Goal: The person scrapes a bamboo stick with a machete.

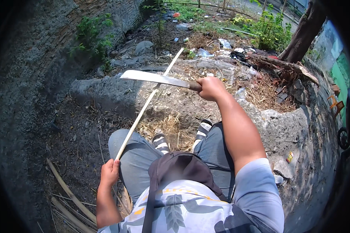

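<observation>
My left hand (109, 173) is closed round the lower end of a long, pale, peeled stick (140, 112), which slants up and away to the right past my left knee. My right hand (212, 88) grips the wooden handle of a machete (155, 79). Its broad blade points left and crosses over the stick above its middle; whether the edge touches the stick I cannot tell. The stick's far end shows beyond the blade. Below both, pale shavings (165, 128) lie on the ground by my sandalled feet.
Long stalks (68, 190) lie on the dirt at my lower left. A rough wall (31, 77) rises on the left. Ahead is a stone ledge (101, 91) with litter and dry leaves beyond. A tree trunk (305, 31) leans at the far right. A dark bag (182, 171) rests on my lap.
</observation>
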A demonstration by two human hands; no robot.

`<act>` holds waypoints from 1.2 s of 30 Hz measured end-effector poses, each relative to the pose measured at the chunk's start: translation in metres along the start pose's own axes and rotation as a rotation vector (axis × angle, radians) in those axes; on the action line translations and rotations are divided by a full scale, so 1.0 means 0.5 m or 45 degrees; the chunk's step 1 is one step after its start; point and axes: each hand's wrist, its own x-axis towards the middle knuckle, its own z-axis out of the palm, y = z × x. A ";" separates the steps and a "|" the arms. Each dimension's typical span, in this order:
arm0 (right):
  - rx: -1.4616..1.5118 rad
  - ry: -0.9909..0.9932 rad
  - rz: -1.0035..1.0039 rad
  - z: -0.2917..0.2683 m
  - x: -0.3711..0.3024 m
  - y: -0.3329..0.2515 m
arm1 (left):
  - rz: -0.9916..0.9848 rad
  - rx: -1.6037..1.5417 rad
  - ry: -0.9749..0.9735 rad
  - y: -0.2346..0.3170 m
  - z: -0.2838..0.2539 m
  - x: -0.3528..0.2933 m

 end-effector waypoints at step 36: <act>0.039 0.139 0.518 0.017 0.008 0.054 | 0.080 0.007 -0.019 0.032 -0.007 0.009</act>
